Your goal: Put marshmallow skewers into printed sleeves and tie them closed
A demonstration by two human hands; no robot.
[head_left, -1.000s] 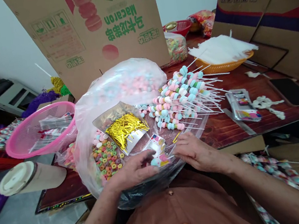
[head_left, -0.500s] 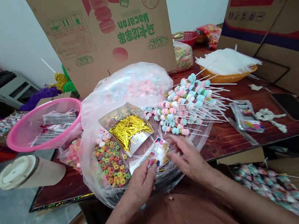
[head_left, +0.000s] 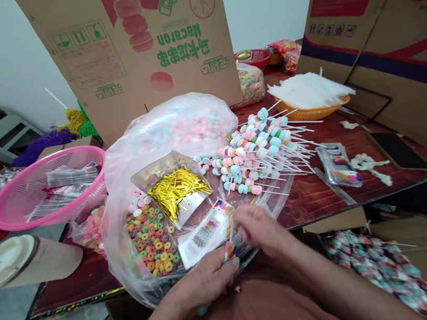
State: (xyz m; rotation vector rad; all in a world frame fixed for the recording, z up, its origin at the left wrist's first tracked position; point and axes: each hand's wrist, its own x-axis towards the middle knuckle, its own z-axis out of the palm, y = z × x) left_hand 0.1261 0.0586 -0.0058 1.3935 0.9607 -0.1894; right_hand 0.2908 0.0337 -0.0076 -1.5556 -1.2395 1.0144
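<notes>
My left hand (head_left: 215, 273) is closed on a small printed plastic bag (head_left: 229, 249), pinched between thumb and fingers close to my body. Just above and to the right, my right hand (head_left: 259, 227) is curled shut beside that bag's upper end. What its fingertips grip is hidden. Under and beyond the hands lies a stack of printed clear bags (head_left: 204, 235). Gold twist ties (head_left: 178, 192) fill an opened silvery pouch behind the stack. Colourful candy rings (head_left: 155, 242) lie loose to the left. Marshmallow skewers (head_left: 259, 145) on white sticks are heaped to the right.
A large plastic bag (head_left: 175, 115) of marshmallows lies before a cardboard box (head_left: 130, 50). At left are a pink basket (head_left: 9, 210) and lidded cup (head_left: 52, 259). At right are a stick-filled orange basket (head_left: 314, 112), packets (head_left: 337, 164) and phone (head_left: 400, 149). Wrapped skewers (head_left: 380, 269) lie below.
My left hand has drawn the small bag toward my body, away from the stack. My right hand has curled its fingers and moved slightly lower. The view has shifted a little right.
</notes>
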